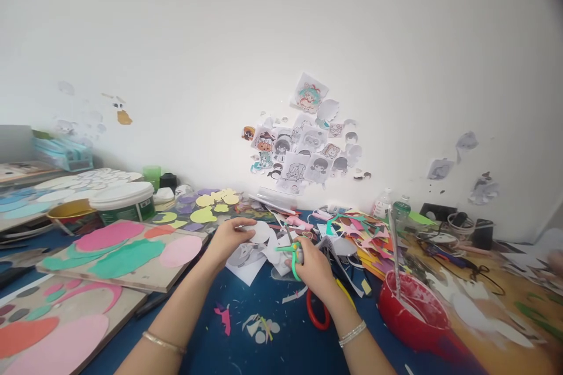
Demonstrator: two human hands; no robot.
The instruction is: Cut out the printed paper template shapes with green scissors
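Note:
My left hand pinches a white paper cut-out above the blue tabletop. My right hand is closed round green-handled scissors, whose blades point left toward the white piece. Both hands hover over a printed sheet lying on the table. Small paper scraps lie just in front of my wrists. A bracelet sits on each wrist.
A red bowl with white paste and a stick stands at the right. Red-handled scissors lie under my right wrist. Boards with pink and green foam shapes fill the left. Coloured offcuts pile behind. Stickers cover the wall.

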